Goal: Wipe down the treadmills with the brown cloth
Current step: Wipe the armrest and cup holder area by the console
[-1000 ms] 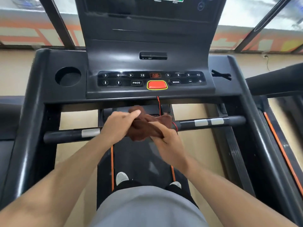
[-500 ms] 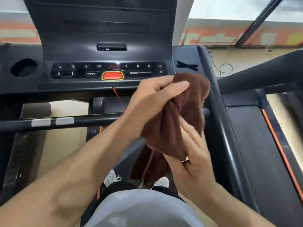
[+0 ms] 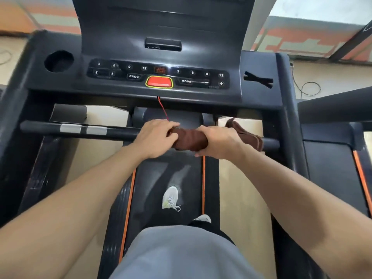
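Observation:
I stand on a black treadmill [image 3: 60, 93] facing its console. The brown cloth [image 3: 191, 138] is wrapped over the horizontal handlebar [image 3: 112, 132] in front of me. My left hand [image 3: 155, 137] grips the cloth's left end against the bar. My right hand [image 3: 219, 142] grips the cloth and bar together further right. A loose end of the cloth [image 3: 245, 133] sticks out to the right of my right hand. The bar under the cloth is hidden.
The console carries a red stop button [image 3: 159, 82], a button row and a cup hole [image 3: 59, 61]. A red safety cord [image 3: 163, 108] hangs down toward the bar. My white shoes [image 3: 170, 197] stand on the belt. A second treadmill [image 3: 332, 168] lies to the right.
The cloth was held up in front of the console's right side half a second ago. Both hands have brought it back down onto the handlebar, and the view has swung back to centre.

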`<state>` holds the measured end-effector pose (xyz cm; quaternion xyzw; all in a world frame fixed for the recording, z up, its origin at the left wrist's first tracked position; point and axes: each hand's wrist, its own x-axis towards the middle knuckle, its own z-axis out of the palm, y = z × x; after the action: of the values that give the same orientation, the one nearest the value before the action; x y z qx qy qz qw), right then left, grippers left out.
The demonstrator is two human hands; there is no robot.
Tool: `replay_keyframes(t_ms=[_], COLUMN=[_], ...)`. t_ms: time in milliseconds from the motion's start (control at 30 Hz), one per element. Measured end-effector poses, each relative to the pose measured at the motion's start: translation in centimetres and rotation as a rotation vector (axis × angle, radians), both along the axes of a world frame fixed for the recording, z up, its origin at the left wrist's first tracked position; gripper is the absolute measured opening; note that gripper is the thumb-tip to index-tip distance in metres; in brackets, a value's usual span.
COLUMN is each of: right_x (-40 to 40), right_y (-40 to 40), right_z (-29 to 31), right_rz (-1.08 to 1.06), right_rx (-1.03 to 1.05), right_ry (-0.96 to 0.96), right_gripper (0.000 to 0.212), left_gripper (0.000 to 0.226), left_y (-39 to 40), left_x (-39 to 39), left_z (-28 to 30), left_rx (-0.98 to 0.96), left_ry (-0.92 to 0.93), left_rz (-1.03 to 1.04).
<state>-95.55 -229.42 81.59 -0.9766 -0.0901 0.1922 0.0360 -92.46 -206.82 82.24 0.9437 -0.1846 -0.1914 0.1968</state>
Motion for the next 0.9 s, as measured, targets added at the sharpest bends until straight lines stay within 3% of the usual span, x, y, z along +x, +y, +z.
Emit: replay_keyframes(t_ms=[100,200,500,567,667,800,900], right_x=[1.2,1.4,-0.1,-0.5,-0.3,1.2,2.0], right_y=[2.8,5.3,-5.3,-7.2,-5.5,3.5,7.1], right_z=[-0.6,-1.0,1.3,2.0,2.7,0.9,-0.7], right_rz=[0.042,0.120,-0.057,-0.097,-0.049,0.066,0.122], right_rx=[-0.012,0.066,-0.073,-0.143,-0.090,0.082,0.071], right_ry=[-0.088,-0.168,0.145,0.195,0.201,-0.009,-0.083], right_gripper=[0.060,0.053,0.027,0.028,0.031,0.060,0.063], left_gripper=[0.049,0.043,0.037,0.037,0.041,0.054,0.055], left_y=[-0.1,0.3,0.0,0.1,0.2,0.3,0.3], left_x=[0.6,1.8,2.9,2.9,2.9,2.8,2.3], left_z=[0.5,1.1,2.0,2.0,1.7,1.3,1.3], left_rx=[0.042,0.008,0.040,0.043,0.018,-0.015,0.014], left_ry=[0.087,0.284,0.413,0.399,0.362,0.349,0.316], left_rz=[-0.049,0.033,0.057,0.041,0.049,0.081,0.118])
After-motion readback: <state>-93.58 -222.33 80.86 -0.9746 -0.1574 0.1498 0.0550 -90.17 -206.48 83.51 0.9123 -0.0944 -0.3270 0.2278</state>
